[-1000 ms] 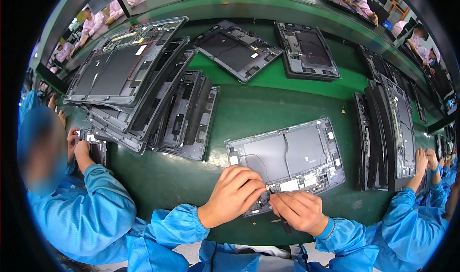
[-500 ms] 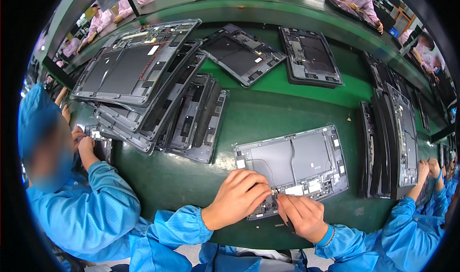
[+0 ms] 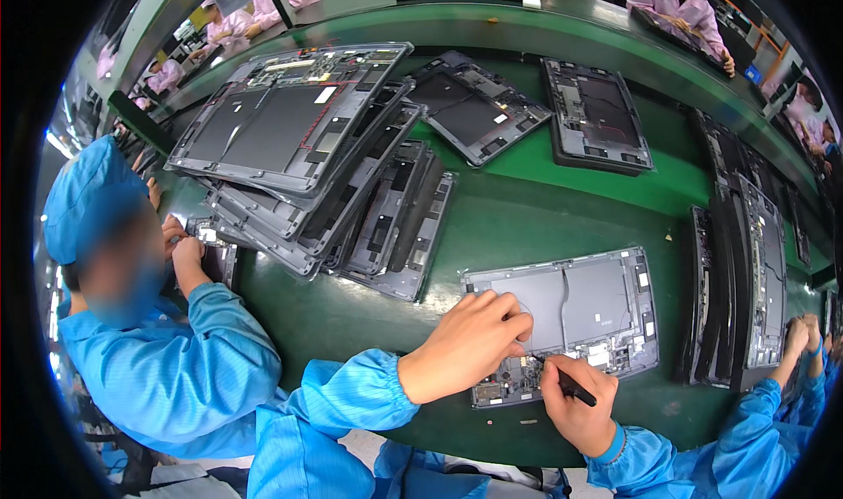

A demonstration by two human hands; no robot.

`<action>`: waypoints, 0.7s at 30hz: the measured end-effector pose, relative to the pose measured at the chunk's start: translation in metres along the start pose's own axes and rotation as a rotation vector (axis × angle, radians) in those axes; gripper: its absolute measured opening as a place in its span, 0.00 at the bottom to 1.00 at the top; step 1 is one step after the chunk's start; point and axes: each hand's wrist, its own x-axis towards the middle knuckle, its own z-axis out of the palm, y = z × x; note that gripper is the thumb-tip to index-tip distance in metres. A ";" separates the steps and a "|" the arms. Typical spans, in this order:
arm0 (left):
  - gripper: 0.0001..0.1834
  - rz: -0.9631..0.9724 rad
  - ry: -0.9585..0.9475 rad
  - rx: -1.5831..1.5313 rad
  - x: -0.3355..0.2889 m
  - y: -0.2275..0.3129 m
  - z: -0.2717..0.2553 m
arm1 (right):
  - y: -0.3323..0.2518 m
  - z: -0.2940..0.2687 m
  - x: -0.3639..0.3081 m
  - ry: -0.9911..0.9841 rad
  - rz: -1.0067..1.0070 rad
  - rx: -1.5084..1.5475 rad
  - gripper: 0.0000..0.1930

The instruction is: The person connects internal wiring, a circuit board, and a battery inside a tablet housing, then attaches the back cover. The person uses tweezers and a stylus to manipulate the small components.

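Note:
An opened tablet (image 3: 584, 301) lies on the green bench in front of me, its dark inner panel and circuit parts facing up. My left hand (image 3: 470, 341) reaches over its near left part. The fingers are pinched together close to the circuit board, and whatever they hold is hidden. In my right hand (image 3: 580, 402) is a slim black pen-like tool (image 3: 577, 390), gripped between thumb and fingers. Its thin tip points at the board, right beside my left fingertips.
Stacked opened tablets (image 3: 263, 139) rise at the back left; two more piles (image 3: 474, 112) (image 3: 600, 117) lie at the back. Upright tablets (image 3: 738, 279) stand at the right. A co-worker in blue (image 3: 167, 323) sits close on the left, and another person's hands (image 3: 801, 334) work at the right.
The black tool, earlier hanging below my right palm, is now turned with its tip toward the board. My left hand stays pinched over the board. The whole view has shifted slightly.

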 end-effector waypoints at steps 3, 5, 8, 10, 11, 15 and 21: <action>0.10 0.044 -0.022 -0.026 -0.001 -0.006 0.003 | 0.007 0.002 -0.005 0.011 0.105 0.091 0.05; 0.13 0.214 0.088 -0.035 -0.012 -0.015 0.009 | 0.010 0.002 -0.007 0.027 0.142 0.155 0.03; 0.17 0.174 0.242 0.135 -0.033 -0.020 0.008 | 0.015 0.006 -0.006 0.038 0.180 0.189 0.03; 0.17 0.203 0.257 0.114 -0.046 -0.024 0.016 | 0.016 0.002 -0.001 0.010 0.182 0.213 0.03; 0.17 0.231 0.271 0.103 -0.049 -0.027 0.020 | 0.018 0.000 -0.002 0.007 0.184 0.206 0.03; 0.14 0.340 0.239 0.196 -0.051 -0.028 0.024 | 0.028 -0.001 -0.004 -0.007 0.216 0.231 0.04; 0.14 0.389 0.191 0.207 -0.042 -0.037 0.032 | 0.040 -0.003 -0.011 0.009 0.193 0.228 0.04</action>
